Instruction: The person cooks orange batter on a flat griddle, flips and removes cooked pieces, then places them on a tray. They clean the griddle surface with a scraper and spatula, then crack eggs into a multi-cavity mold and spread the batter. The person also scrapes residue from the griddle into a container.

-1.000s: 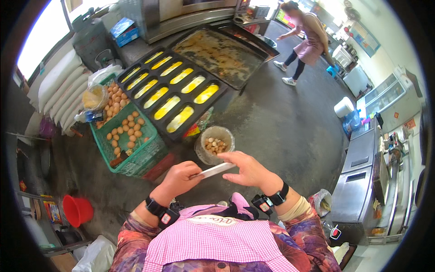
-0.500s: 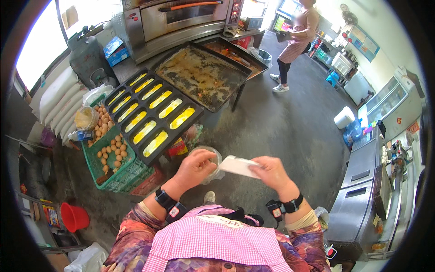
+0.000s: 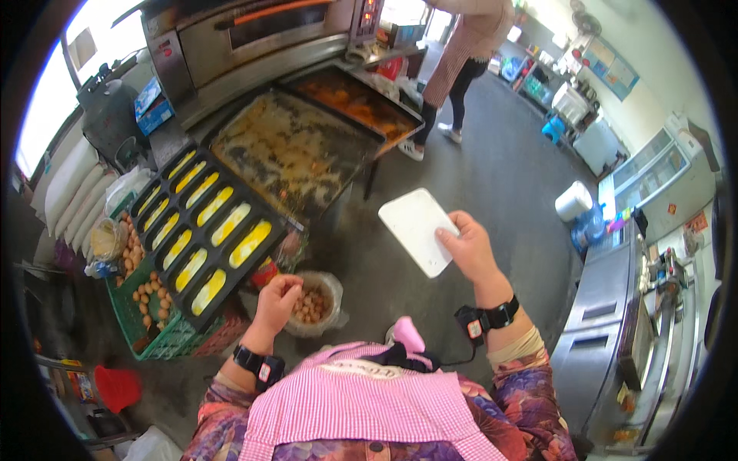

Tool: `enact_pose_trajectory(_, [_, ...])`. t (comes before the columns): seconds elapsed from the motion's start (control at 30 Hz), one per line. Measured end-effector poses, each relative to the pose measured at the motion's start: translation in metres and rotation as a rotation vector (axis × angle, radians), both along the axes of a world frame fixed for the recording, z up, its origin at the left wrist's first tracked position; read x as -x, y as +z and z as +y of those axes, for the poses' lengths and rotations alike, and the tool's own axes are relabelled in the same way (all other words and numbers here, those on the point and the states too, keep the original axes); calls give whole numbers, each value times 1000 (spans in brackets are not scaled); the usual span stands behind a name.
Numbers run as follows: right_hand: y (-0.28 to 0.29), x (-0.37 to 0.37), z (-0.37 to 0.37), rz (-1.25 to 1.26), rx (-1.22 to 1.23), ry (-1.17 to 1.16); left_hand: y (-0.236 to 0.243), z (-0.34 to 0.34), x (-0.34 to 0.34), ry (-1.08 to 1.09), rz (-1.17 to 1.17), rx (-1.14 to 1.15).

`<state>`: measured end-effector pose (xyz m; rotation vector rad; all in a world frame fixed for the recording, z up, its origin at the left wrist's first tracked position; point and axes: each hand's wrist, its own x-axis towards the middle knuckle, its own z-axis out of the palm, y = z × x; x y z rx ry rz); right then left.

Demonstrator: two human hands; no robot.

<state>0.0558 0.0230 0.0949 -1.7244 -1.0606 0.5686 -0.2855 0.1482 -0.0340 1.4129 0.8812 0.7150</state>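
My right hand [image 3: 467,240] grips a flat white scraper board [image 3: 410,223] at mid-view, its broad face turned upward. My left hand [image 3: 280,290], fingertips pinched, is beside a bowl [image 3: 329,286] of brown rounded pieces that look like eggshells; whether it holds anything is unclear. Left of both hands, a black moulded pan [image 3: 244,205] has several long wells with yellow and white filling. Under its near end stands a green plastic crate [image 3: 134,338] of brown eggs [image 3: 160,307]. A large stained baking tray [image 3: 277,146] lies behind the pan.
An oven [image 3: 269,38] is at the back, beside a person [image 3: 461,77] in an apron. A second tray [image 3: 361,100] sits near it. Steel cabinets [image 3: 592,307], a water jug [image 3: 590,223] and a glass-door fridge [image 3: 646,177] line the right; a red bucket [image 3: 115,388] is lower left.
My hands have separated: the left let go of the board and moved down-left, the right lifted it up and right, face upward. The other person has moved left toward the oven.
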Motion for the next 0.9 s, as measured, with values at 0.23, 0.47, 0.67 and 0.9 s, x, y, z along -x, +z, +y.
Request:
enact_pose_trajectory(0.23, [4, -107, 61, -161, -16, 165, -1, -20, -70, 256, -49, 120])
enact_pose_trajectory(0.47, [12, -147, 165, -193, -65, 344, -16, -52, -78, 425, 1, 197])
enact_pose_trajectory(0.67, [32, -136, 266, -471, -124, 466, -30, -25, -56, 673, -25, 215])
enact_pose_trajectory(0.9, [17, -108, 399, -650, -222, 525, -51, -20, -73, 809, -62, 348])
